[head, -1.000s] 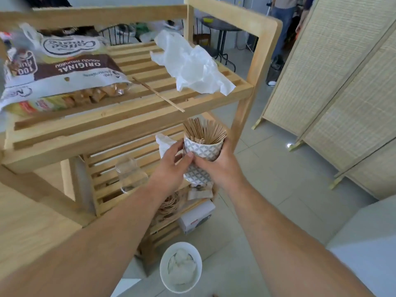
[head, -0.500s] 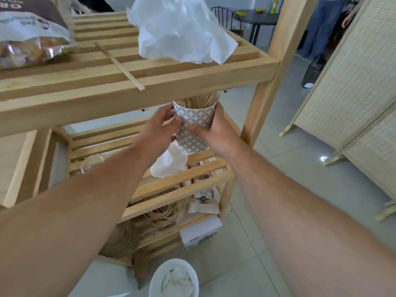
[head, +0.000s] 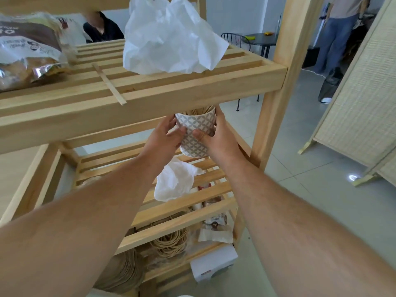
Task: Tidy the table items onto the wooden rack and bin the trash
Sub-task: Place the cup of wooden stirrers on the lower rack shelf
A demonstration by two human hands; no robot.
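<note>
Nearest the camera, two bare forearms reached forward toward the cup [head: 196, 136], a white cup with a grey lattice pattern that served as the centre of the scene. The left hand [head: 164, 137] was wrapped around the cup's left side, thumb on the front, and the right hand [head: 214, 139] cupped its right side, thumb pressed to the front wall; both were closed firmly on it, so the cup was carried between them and appeared clear of the slats under it. It was packed with thin wooden sticks [head: 200, 110], whose tops stood just beneath the front rail of the top shelf [head: 150, 97]. Below the cup lay a crumpled white paper [head: 174, 181] on the middle shelf [head: 184, 202], and lower down, coils of twine [head: 169, 243] and a white box [head: 212, 262]. The step in hand looked like setting the cup onto the middle shelf. To do it well the person would likely need to keep the cup upright, lower it enough that the sticks cleared the rail above, and seat its base across two slats beside the paper rather than on it. Above the cup, a larger crumpled paper [head: 169, 37], a loose stick [head: 109, 83] and a snack bag [head: 27, 52] rested on the top shelf.
</note>
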